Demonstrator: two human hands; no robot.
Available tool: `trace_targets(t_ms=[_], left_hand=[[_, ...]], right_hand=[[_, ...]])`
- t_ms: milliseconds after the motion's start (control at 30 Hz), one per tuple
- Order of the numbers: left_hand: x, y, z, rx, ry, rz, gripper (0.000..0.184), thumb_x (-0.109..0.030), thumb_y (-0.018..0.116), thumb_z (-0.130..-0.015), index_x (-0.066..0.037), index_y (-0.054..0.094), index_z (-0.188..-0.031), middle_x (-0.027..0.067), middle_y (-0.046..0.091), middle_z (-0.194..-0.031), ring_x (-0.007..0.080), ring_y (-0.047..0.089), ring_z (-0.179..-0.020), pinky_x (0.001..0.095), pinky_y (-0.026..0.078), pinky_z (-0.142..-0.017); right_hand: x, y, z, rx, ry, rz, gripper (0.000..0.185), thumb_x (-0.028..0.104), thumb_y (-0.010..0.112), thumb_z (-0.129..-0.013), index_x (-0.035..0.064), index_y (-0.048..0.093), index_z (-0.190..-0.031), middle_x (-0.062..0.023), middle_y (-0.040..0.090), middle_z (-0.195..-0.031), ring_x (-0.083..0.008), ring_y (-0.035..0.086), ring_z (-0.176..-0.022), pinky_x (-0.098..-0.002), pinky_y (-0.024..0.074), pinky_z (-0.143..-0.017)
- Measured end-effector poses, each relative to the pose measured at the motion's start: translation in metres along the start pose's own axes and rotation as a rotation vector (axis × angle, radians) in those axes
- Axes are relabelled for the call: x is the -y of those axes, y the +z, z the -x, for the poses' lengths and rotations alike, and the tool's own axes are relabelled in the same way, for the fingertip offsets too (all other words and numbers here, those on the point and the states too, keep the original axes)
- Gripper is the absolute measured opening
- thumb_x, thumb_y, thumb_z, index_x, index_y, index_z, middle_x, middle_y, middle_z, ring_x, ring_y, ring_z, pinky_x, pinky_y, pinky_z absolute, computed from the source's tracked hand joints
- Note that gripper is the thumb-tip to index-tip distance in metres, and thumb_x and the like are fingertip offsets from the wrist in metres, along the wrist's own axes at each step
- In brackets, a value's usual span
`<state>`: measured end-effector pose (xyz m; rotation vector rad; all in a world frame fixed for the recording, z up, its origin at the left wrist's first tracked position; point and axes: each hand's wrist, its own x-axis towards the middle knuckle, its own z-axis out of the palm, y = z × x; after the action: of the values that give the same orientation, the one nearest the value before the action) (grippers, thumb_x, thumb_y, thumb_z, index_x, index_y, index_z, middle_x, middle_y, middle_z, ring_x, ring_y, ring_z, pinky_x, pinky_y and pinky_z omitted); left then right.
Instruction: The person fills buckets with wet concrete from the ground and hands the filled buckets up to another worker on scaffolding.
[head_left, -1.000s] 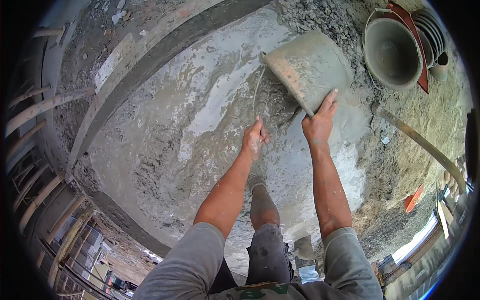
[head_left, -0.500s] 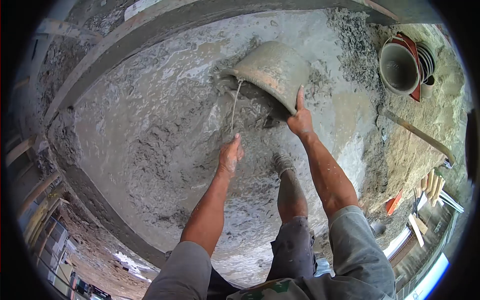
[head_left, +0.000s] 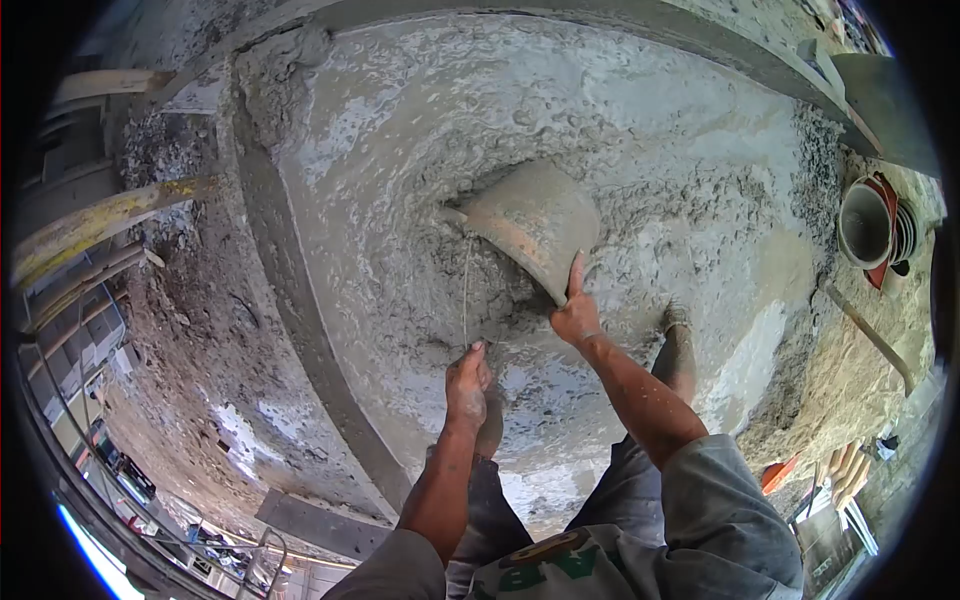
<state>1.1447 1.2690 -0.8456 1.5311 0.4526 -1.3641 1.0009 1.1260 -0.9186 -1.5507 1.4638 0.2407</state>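
Far out to the left of the left fingers, a yellow-stained wooden pole point(head_left: 115, 222) juts in over rough, dirt-strewn ground. Lower down and nearer, though well apart from those fingers, lies a flat grey board point(head_left: 322, 524). Between these and the left fingers runs a low kerb point(head_left: 300, 330), edging a broad spread of wet grey mix point(head_left: 375, 255) that reaches beneath and beyond both hands.

Next comes the left hand point(head_left: 467, 385), its fingers curled closed around the end of a thin handle point(head_left: 466, 290), which runs straight away from them to the far side of a bucket's mouth. This mortar-coated bucket point(head_left: 540, 215) lies tipped on its side in the mix, beyond the left fingers and just ahead of the right ones, its opening turned toward the left hand and its lower edge in the mix.

The right hand point(head_left: 577, 318) grips the near rim, forefinger stretched along the outer wall; how the remaining fingers wrap is hidden. Right of these fingers, a bare lower leg point(head_left: 677, 362) stands in the mix. Farther right lie a long wooden tool handle point(head_left: 868, 335) and, beyond it, some nested buckets point(head_left: 866, 225).
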Motion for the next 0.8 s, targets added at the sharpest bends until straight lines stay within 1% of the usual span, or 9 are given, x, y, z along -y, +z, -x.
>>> trace_targets(t_ms=[100,233,333,433,467,533,700,733,800], left_hand=[[-0.04,0.012,0.042,-0.131,0.02,-0.061,0.034,-0.031,0.058,-0.087,-0.014,0.044,-0.06,-0.0044,0.034,-0.055,0.0073,0.03,-0.048,0.025,0.024,-0.047],[-0.074,0.077,0.056,-0.176,0.308,-0.53,0.035,-0.035,0.059,-0.086,-0.002,0.055,-0.079,0.0,0.048,-0.071,0.0112,0.044,-0.062,0.0275,0.036,-0.057],[-0.072,0.12,0.046,-0.056,0.312,-0.551,0.038,-0.036,0.058,-0.087,0.002,0.055,-0.085,0.0027,0.051,-0.077,0.0126,0.047,-0.071,0.0298,0.039,-0.063],[-0.056,0.14,0.038,0.042,0.291,-0.615,0.039,-0.037,0.057,-0.089,0.002,0.055,-0.083,0.0042,0.053,-0.075,0.0132,0.049,-0.071,0.0297,0.04,-0.064],[-0.027,0.13,0.026,0.027,0.318,-0.666,0.042,-0.04,0.055,-0.089,0.0,0.05,-0.076,0.0088,0.049,-0.06,0.0196,0.047,-0.057,0.0353,0.042,-0.059],[0.01,0.109,0.017,-0.009,0.256,-0.458,0.045,-0.041,0.055,-0.089,-0.001,0.048,-0.069,0.0044,0.046,-0.057,0.0162,0.041,-0.055,0.0331,0.038,-0.056],[-0.029,0.087,0.025,-0.131,0.201,-0.127,0.049,-0.042,0.056,-0.089,-0.007,0.043,-0.056,-0.0023,0.039,-0.054,0.0103,0.031,-0.055,0.0289,0.027,-0.051],[-0.032,0.088,0.024,-0.123,0.19,-0.136,0.049,-0.042,0.056,-0.089,-0.009,0.042,-0.055,-0.0032,0.038,-0.054,0.0098,0.031,-0.055,0.0285,0.026,-0.051],[-0.041,0.092,0.024,-0.133,0.146,-0.109,0.047,-0.041,0.061,-0.085,-0.011,0.039,-0.054,-0.005,0.035,-0.055,0.0093,0.03,-0.055,0.0299,0.025,-0.051]], right_hand=[[0.032,0.022,0.009,0.121,0.039,0.076,0.109,0.006,0.059,-0.065,0.0115,-0.018,-0.141,-0.0322,0.06,-0.097,-0.0473,0.057,-0.087,-0.0459,0.0469,-0.075],[0.029,-0.022,-0.041,0.55,0.263,-0.309,0.088,0.011,0.063,-0.066,0.0044,0.019,-0.142,-0.0219,0.06,-0.107,-0.0315,0.06,-0.095,-0.0375,0.0459,-0.081],[0.011,-0.034,-0.079,0.656,0.427,-0.515,0.067,0.011,0.066,-0.066,0.0036,0.045,-0.129,-0.0156,0.06,-0.107,-0.026,0.059,-0.095,-0.0382,0.0466,-0.077],[-0.003,-0.04,-0.109,0.518,0.473,-0.464,0.05,0.01,0.068,-0.066,0.0057,0.057,-0.115,-0.0134,0.062,-0.104,-0.0286,0.06,-0.093,-0.0407,0.048,-0.074],[-0.007,-0.045,-0.113,0.404,0.442,-0.365,0.041,0.011,0.069,-0.066,0.0047,0.062,-0.105,-0.0129,0.064,-0.1,-0.0271,0.062,-0.09,-0.0383,0.049,-0.071],[-0.008,-0.056,-0.11,0.26,0.234,-0.164,0.039,0.012,0.069,-0.066,0.0039,0.062,-0.104,-0.0133,0.066,-0.097,-0.0265,0.063,-0.088,-0.0373,0.049,-0.071],[-0.03,-0.067,-0.105,0.078,-0.069,0.043,0.039,0.019,0.062,-0.072,0.0033,0.058,-0.107,-0.0177,0.064,-0.099,-0.0325,0.061,-0.093,-0.0386,0.0469,-0.078],[-0.027,-0.066,-0.101,-0.019,-0.106,0.13,0.032,0.012,0.062,-0.069,-0.0001,0.056,-0.098,-0.0199,0.062,-0.097,-0.0372,0.06,-0.086,-0.0383,0.0484,-0.072],[-0.018,-0.072,-0.098,0.058,-0.022,0.194,0.031,0.012,0.061,-0.069,-0.0007,0.056,-0.097,-0.0206,0.062,-0.096,-0.036,0.061,-0.085,-0.0398,0.0489,-0.069]])
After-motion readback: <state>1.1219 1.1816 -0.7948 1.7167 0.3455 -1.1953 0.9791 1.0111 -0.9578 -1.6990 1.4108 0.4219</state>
